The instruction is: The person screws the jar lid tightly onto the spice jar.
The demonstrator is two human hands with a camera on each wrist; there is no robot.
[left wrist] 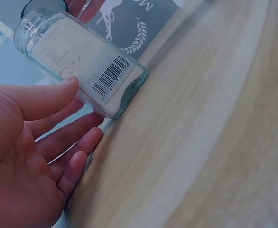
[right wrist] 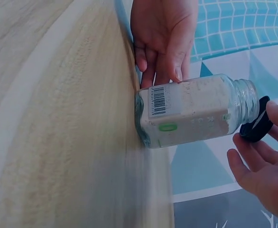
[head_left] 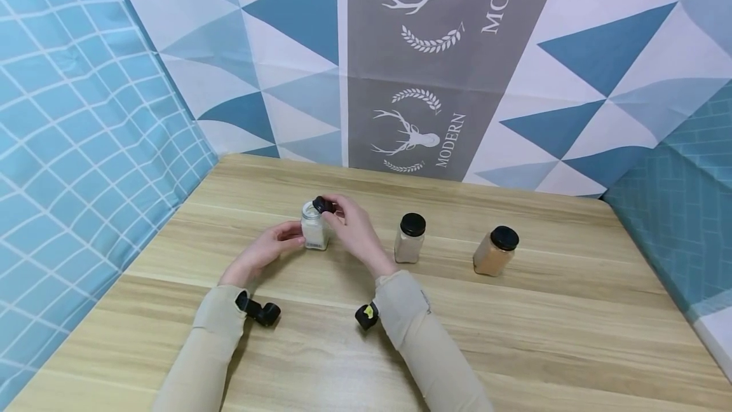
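Note:
A square glass jar (head_left: 314,231) of pale powder stands upright on the table, its threaded mouth uncovered. My left hand (head_left: 277,248) holds it low on its left side. In the left wrist view the thumb (left wrist: 49,99) lies at the near edge of the glass, with the fingers reaching behind. Between thumb and fingers, my right hand (head_left: 356,229) pinches a black lid (head_left: 323,205), tilted at the jar's mouth. The right wrist view has the lid (right wrist: 256,119) right beside the threads, and a barcode label (right wrist: 159,100) near the jar's base.
Right of my hands stand two more jars with black lids, one of beige powder (head_left: 408,245) and one of orange-brown powder (head_left: 490,258). The wooden table (head_left: 549,336) meets a patterned cloth backdrop (head_left: 297,100) at its far edge.

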